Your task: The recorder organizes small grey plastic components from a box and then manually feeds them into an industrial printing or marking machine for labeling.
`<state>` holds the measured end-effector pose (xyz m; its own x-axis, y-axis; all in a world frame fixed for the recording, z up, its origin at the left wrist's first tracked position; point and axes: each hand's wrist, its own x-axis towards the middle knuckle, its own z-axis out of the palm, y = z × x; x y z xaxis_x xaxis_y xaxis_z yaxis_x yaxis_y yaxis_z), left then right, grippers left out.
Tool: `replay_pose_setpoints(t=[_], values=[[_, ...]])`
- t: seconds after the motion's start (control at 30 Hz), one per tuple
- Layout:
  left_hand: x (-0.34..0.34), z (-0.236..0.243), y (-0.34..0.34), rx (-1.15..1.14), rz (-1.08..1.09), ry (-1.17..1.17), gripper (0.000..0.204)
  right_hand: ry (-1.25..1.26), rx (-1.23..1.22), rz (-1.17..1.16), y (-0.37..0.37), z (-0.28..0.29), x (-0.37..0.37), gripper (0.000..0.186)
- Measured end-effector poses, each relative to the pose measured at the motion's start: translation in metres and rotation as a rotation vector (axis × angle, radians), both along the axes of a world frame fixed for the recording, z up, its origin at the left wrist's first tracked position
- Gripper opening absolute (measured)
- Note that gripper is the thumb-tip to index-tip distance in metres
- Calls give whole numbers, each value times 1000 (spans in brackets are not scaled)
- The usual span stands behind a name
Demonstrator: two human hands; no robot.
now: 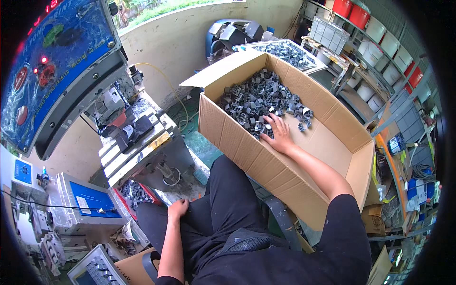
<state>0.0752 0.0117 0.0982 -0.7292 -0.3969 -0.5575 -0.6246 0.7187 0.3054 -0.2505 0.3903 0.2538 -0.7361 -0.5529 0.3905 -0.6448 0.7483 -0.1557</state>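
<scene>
Knees in black trousers sit lowest, and the left hand [177, 209] rests curled on the left thigh, holding nothing. Further out, the right hand [278, 134] lies flat with fingers spread on a heap of small dark plastic parts [259, 99] inside the big cardboard box [327, 137]. Beyond it stands a tray [285, 51] of the same parts

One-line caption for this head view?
Right hand rests on grey parts in cardboard box; left hand on knee.

Blue machine panel [57, 61], yellow hose [164, 78], wall shelves [380, 52], red and white buckets [375, 26]
</scene>
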Motion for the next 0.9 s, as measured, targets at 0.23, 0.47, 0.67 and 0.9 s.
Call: replay_pose_setpoints(t=[0.23, 0.47, 0.67, 0.9], values=[[-2, -2, 0, 6, -7, 18, 52, 180, 49, -43, -1, 1, -9, 52], [2, -6, -4, 3, 6, 4, 50, 210, 121, 172, 8, 12, 16, 48], [6, -8, -8, -6, 8, 6, 49, 106, 105, 62, 1, 22, 33, 47], [0, -4, -3, -11, 3, 12, 49, 138, 104, 106, 10, 9, 25, 52]])
